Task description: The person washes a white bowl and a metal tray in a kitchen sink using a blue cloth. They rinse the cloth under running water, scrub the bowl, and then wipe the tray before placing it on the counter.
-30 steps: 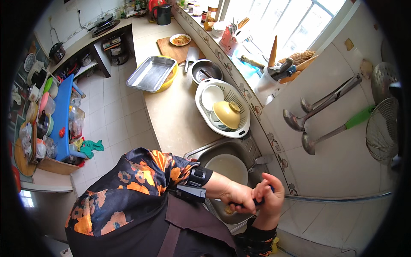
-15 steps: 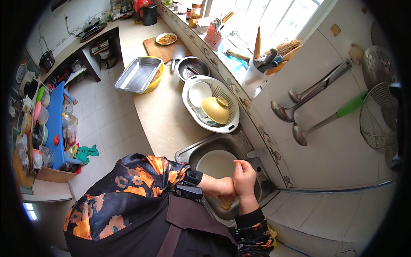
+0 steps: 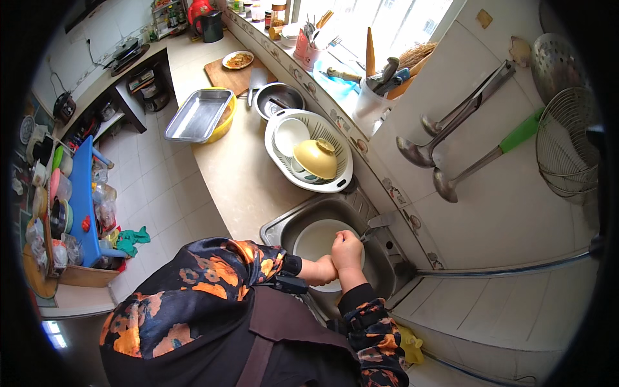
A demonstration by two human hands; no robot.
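Over the steel sink (image 3: 276, 232), my two hands meet above a round white basin (image 3: 314, 238) that holds cloudy water. My left hand (image 3: 320, 271) comes in from the left with its fingers curled closed. Against it presses my right hand (image 3: 348, 251), closed in a fist. Whatever is between the two hands is hidden by the fingers. Behind my right hand is the tap (image 3: 377, 222) at the sink's wall side.
Beyond the sink stands a white colander (image 3: 345, 182) holding a yellow bowl (image 3: 314, 158) and a white bowl (image 3: 291, 135). Farther off are a metal pot (image 3: 278, 101), a rectangular steel tray (image 3: 198, 116) and a cutting board (image 3: 235, 79). Ladles (image 3: 416, 153) hang on the right wall.
Both hands have moved up and away from me, from the sink's near side to over the basin. A yellowish-brown lump seen below them earlier no longer shows.
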